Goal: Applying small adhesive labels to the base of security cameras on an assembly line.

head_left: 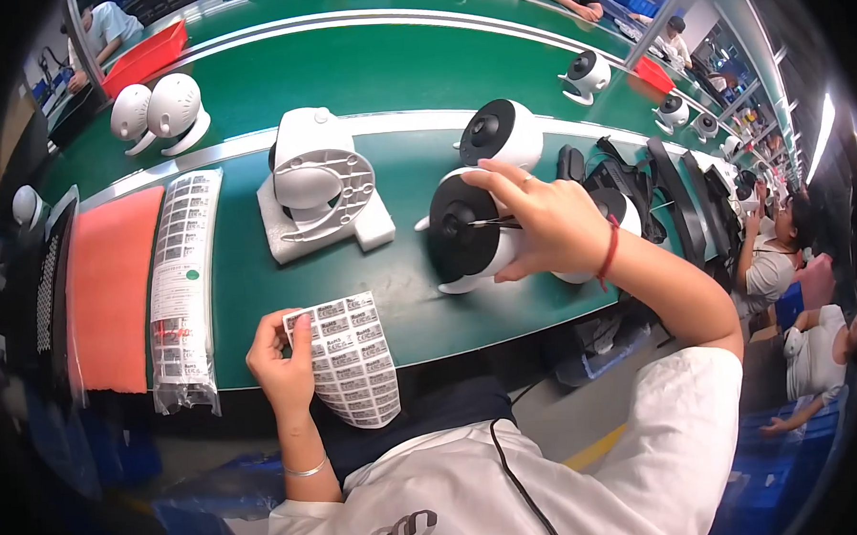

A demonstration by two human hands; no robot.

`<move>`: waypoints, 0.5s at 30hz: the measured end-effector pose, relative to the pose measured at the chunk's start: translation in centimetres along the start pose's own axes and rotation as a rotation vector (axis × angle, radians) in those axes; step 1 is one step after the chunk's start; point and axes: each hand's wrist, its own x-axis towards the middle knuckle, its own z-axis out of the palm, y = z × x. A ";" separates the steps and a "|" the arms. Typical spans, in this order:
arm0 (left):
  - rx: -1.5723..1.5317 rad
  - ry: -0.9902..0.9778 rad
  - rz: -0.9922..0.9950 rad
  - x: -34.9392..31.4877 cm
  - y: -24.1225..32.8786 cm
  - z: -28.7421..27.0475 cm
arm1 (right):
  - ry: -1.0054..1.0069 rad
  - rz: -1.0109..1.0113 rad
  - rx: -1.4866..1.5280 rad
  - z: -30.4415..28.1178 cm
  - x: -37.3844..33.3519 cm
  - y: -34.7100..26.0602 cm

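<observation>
My left hand (284,360) pinches a sheet of printed labels (356,361) between thumb and fingers at its upper left corner; the sheet hangs over the table's near edge. My right hand (551,219) is wrapped around the side of a round white camera (465,223) with a black front. Thin metal tweezers (489,224) stick out of that hand across the black front; their rear end is hidden. Just behind stands another white camera (504,135), and one more (613,212) is partly covered by my right wrist. A white stand with a ribbed base (325,195) rests on white foam left of them.
On the left lie a bagged stack of label sheets (186,288) and an orange sheet (114,291). Black straps and strips (625,178) crowd the right side. Beyond the metal rail, white cameras (175,111) stand on the green belt (343,70). People work across and to the right.
</observation>
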 end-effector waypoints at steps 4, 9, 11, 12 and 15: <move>0.033 -0.002 -0.006 0.0 -0.1 0.0 | 0.009 0.029 -0.062 0.3 1.8 1.4; 0.003 -0.001 -0.023 -0.4 0.0 -0.4 | 0.063 0.152 -0.092 0.8 2.8 4.7; 0.015 -0.002 -0.023 -0.4 0.1 -0.3 | 0.053 0.220 -0.089 0.5 2.6 6.6; 0.024 -0.008 -0.028 -0.4 0.1 -0.2 | 0.052 0.231 -0.069 0.4 2.4 7.5; 0.080 -0.012 0.003 -0.4 0.4 -0.2 | 0.053 0.221 -0.098 0.4 2.0 8.9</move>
